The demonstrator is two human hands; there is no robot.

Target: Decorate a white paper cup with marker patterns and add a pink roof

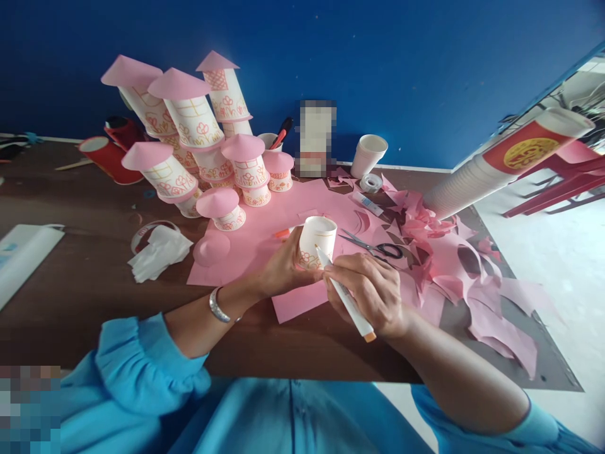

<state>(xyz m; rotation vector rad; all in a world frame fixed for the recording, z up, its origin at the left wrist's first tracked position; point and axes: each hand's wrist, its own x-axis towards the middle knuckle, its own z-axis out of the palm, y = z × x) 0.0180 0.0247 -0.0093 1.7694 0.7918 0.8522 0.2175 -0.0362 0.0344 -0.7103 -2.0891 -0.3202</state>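
A plain deep-blue wall [265, 38] backs the dark brown wooden table [94, 246]. A red plastic stool [562, 180] stands on the pale floor [524, 233]

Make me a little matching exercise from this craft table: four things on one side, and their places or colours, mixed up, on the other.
Things
1. Flower-patterned cup being drawn on
2. Marker
3. Scissors
4. Cone-shaped tops

Places or colours
A. Dark handles
B. In the right hand
C. Pink
D. In the left hand

Right pairs: 1-D, 2-B, 3-A, 4-C
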